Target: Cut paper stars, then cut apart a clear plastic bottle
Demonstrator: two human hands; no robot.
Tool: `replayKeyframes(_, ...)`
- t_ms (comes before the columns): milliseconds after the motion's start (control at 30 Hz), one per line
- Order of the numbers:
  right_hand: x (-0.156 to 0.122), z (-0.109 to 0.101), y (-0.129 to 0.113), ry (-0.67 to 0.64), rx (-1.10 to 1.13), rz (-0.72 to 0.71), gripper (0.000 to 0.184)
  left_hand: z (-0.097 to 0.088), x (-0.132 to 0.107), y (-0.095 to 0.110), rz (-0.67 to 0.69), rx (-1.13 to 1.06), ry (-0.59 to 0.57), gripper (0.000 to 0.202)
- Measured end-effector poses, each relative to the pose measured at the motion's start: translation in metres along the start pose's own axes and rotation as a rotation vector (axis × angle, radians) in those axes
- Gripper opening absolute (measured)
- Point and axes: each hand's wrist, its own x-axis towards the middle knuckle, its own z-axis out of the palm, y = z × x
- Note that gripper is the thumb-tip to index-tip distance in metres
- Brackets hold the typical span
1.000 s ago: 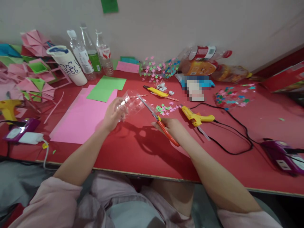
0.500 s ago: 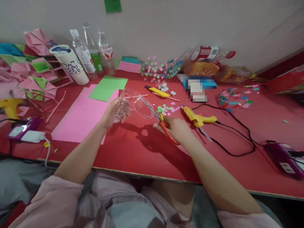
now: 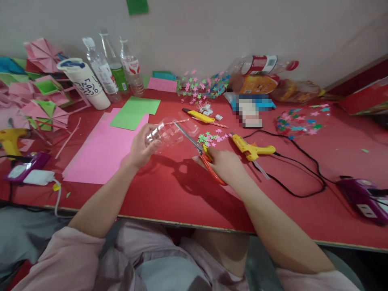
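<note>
My left hand (image 3: 143, 147) is closed around a clear plastic bottle piece (image 3: 166, 135), held above the red table. Its cut, open end faces right. My right hand (image 3: 226, 165) grips orange-handled scissors (image 3: 209, 163) with the blades pointing up and left. The blade tips reach the edge of the clear plastic; I cannot tell whether they touch it. Beyond my right hand lie small green and pink paper stars (image 3: 212, 138). A yellow glue gun (image 3: 251, 148) rests to the right of them.
Pink sheets (image 3: 91, 157) and a green sheet (image 3: 133, 113) lie left on the red table (image 3: 169, 194). Bottles (image 3: 131, 66) and a white cup (image 3: 86, 85) stand behind. A yellow cutter (image 3: 198, 116) lies ahead. A black cord (image 3: 315, 161) loops right, near a purple power strip (image 3: 365, 200).
My left hand has turned the bottle piece, and its cut end has shifted. My right hand keeps the scissors nearly in place. The whole view has shifted slightly.
</note>
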Motion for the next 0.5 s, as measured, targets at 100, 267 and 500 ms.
replayKeyframes(100, -0.0008, -0.0008, -0.0009, 0.001, -0.014, 0.003, 0.056, -0.0008, -0.0007, -0.0021, 0.002, 0.010, 0.006, 0.059)
replayKeyframes(267, -0.0004, -0.0010, -0.0028, 0.015, -0.049, 0.026, 0.057, 0.0019, -0.0024, -0.0006, 0.052, 0.050, 0.040, 0.058)
replayKeyframes(500, 0.0067, 0.0017, 0.0020, 0.016, -0.036, 0.010, 0.051, 0.0034, -0.0007, 0.0057, -0.063, -0.172, -0.092, 0.060)
